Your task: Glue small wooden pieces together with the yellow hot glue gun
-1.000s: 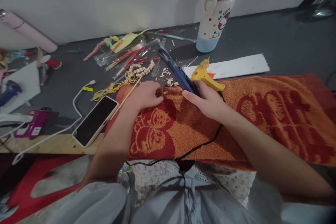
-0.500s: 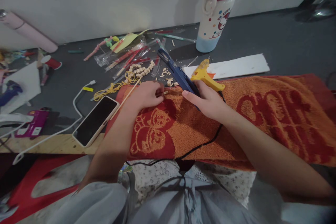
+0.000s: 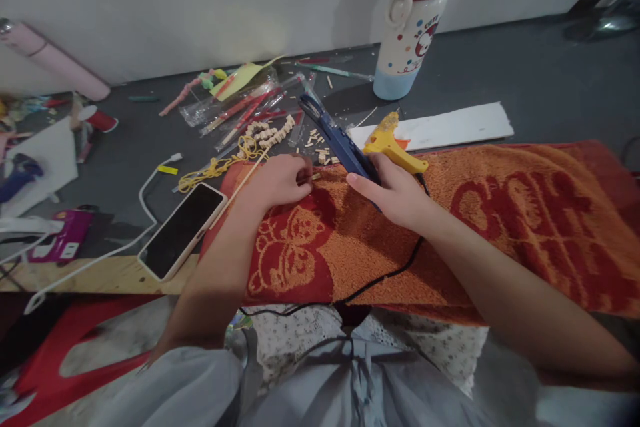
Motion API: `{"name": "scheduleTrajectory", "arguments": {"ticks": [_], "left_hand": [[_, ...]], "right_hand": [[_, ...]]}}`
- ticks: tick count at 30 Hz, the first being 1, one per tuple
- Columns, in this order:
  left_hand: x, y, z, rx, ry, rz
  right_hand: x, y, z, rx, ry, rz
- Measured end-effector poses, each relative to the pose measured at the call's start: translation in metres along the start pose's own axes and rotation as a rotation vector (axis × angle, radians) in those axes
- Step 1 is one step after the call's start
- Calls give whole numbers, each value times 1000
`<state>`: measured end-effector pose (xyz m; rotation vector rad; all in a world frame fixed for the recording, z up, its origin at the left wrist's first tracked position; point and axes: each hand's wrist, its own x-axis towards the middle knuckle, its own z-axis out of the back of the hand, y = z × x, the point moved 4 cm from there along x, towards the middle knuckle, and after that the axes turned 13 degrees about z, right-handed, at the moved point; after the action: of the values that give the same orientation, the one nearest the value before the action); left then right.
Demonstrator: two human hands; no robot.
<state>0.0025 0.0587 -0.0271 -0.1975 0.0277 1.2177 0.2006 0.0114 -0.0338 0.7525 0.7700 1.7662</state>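
Note:
My right hand (image 3: 397,190) is closed round a long dark blue tool (image 3: 345,147). The tool's far end, which has a metal part, points up and left; I cannot make out its exact kind. My left hand (image 3: 285,180) rests on the orange and red towel (image 3: 380,247) with its fingers curled. At those fingertips shows a small wooden stick piece (image 3: 315,177), pinched or nearly so. Several cut stick pieces (image 3: 323,155) lie just beyond the towel. Beside my right hand is a yellow glue gun (image 3: 393,143), its black cord running over the towel.
A tall bottle (image 3: 413,33) stands at the back. Behind the glue gun lies a white strip (image 3: 455,127). Yellow string (image 3: 213,170), a chain of wooden pieces (image 3: 270,133) and plastic-wrapped sticks (image 3: 245,107) lie left of centre. A phone (image 3: 183,230) lies by my left forearm.

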Motion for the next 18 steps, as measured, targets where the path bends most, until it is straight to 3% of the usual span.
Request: {"name": "scheduleTrajectory", "arguments": {"ticks": [11,18], "left_hand": [[1,0,-2,-34,-14,-6],[4,5,-1,-106,-102,-18]], "right_hand": [[0,1,0,2,2,3],[0,-1,0,26,-2,-22]]}}
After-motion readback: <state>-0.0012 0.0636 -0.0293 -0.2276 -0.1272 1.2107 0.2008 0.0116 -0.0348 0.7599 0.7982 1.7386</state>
